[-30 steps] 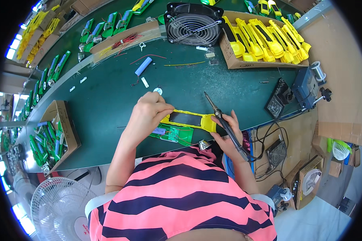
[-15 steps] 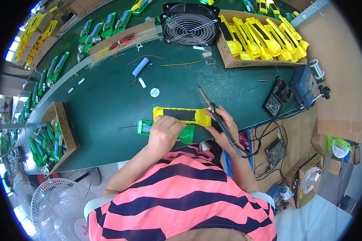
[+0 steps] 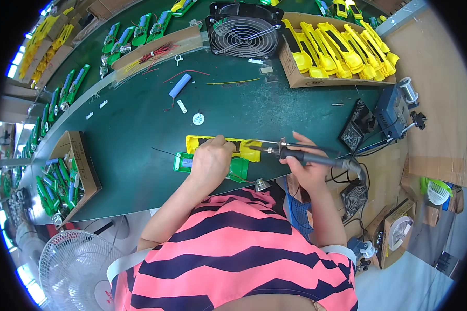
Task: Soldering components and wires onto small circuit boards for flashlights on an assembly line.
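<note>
My left hand (image 3: 213, 159) is closed, knuckles up, over a yellow plastic shell (image 3: 193, 143); its fingertips are hidden, so what they pinch cannot be made out. Under the wrist lies a green plastic housing (image 3: 238, 169) with a blue battery cell (image 3: 186, 163) inside. A black wire runs left from the housing, and a small silver reflector cup (image 3: 261, 184) sits by its right end. In my right hand (image 3: 310, 168) is a soldering iron (image 3: 301, 154), its tip pointing left at the shell's right end. A thin second rod shows just above it, blurred.
Ahead lie a loose blue cell (image 3: 180, 85), a white round sticker (image 3: 198, 119) and wires. A black fan (image 3: 244, 36) and a carton (image 3: 308, 80) of yellow shells stand behind. A soldering station (image 3: 392, 111) is right; a carton (image 3: 91, 171) of green housings, left.
The yellow shell has shifted left, and my left hand has moved up over it. My right hand has moved right, and the iron has swung from pointing away to pointing left.
</note>
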`<state>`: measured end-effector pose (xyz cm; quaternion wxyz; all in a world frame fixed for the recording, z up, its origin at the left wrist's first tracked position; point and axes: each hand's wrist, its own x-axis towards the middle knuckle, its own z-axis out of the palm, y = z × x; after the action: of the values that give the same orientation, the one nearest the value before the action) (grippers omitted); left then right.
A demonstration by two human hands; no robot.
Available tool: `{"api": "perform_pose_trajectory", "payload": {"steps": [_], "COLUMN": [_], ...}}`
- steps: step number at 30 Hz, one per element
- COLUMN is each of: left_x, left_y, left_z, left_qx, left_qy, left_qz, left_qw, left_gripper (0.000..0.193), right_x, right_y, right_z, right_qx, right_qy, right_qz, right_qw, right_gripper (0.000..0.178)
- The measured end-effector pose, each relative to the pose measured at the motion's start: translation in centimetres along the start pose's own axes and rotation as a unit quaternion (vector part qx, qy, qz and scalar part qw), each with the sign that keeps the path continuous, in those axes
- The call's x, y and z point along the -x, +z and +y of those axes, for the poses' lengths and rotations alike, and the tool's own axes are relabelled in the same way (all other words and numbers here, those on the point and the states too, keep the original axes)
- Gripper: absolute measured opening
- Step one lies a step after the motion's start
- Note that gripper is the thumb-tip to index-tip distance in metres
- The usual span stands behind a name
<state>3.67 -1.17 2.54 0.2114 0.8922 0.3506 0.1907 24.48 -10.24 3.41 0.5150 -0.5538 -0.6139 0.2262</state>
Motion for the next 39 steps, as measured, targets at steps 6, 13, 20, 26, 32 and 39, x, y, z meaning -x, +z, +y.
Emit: {"api": "perform_pose_trajectory", "payload": {"steps": [6,13,20,26,32,39], "left_x": [-0.2,-0.1,-0.1,-0.1,-0.1,-0.1], "left_y": [0.2,0.3,0.4,0.5,0.6,0.5], "left_z": [0.2,0.3,0.3,0.2,0.2,0.3], "left_qx": [-0.024,-0.031,-0.029,-0.025,-0.028,-0.036], "left_qy": [0.003,0.000,0.002,0.003,0.003,-0.007], "left_qz": [0.006,0.006,0.017,0.025,0.029,0.013], "left_qw": [1.000,1.000,0.999,0.999,0.999,0.999], "left_gripper": [0.007,0.005,0.004,0.003,0.003,0.002], "right_x": [1.2,1.4,1.7,2.6,3.9,2.9], "right_y": [1.0,2.3,2.6,2.5,2.8,6.1], "right_z": [1.4,1.1,1.3,0.4,-1.8,-1.9], "right_qx": [-0.065,-0.142,-0.197,-0.233,-0.149,0.023], "right_qy": [0.085,0.198,0.205,0.181,0.140,0.081], "right_qz": [0.012,0.038,0.054,0.092,0.052,-0.085], "right_qw": [0.994,0.969,0.957,0.951,0.978,0.993], "right_gripper": [0.019,0.019,0.019,0.015,0.024,0.068]}}
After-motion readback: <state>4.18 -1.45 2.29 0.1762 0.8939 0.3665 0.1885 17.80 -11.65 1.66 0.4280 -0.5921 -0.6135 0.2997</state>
